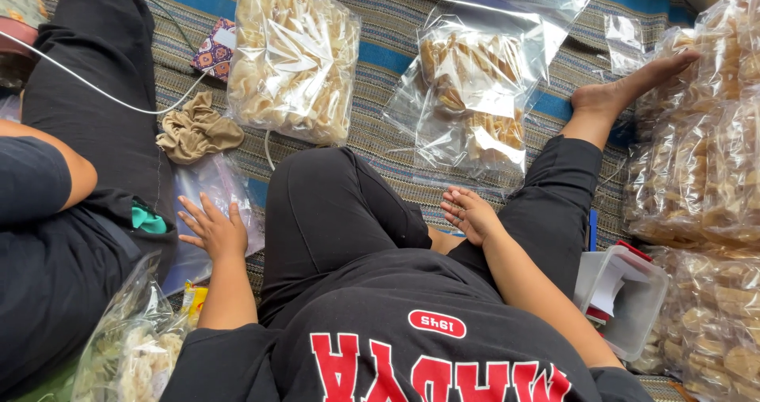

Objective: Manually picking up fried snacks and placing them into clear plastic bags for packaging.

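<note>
From my remote seat I saw the person sitting on a striped woven mat, legs in black trousers stretched toward twelve o'clock. The left hand lay at about nine o'clock from the lap, fingers spread and flat, palm down, holding nothing; it pressed on a stack of empty clear plastic bags lying on the mat. The right hand sat at roughly two o'clock from the lap, fingers loosely curled and empty, resting on the inner leg near the knee, touching only the trouser cloth.

At twelve o'clock, beyond the knees, lay a full bag of pale crackers, and at one o'clock a second, half-filled bag of browner crackers with its top open and slack. The person's bare foot reached to two o'clock, its toes against a large heap of packed cracker bags that filled the three o'clock side. A white plastic tub stood at four o'clock, just beside the right forearm.

At ten o'clock a crumpled tan cloth lay near a white cable. Another person in black (only an arm and a leg showed) sat at nine o'clock, and a bag of whitish crackers lay at seven o'clock.
</note>
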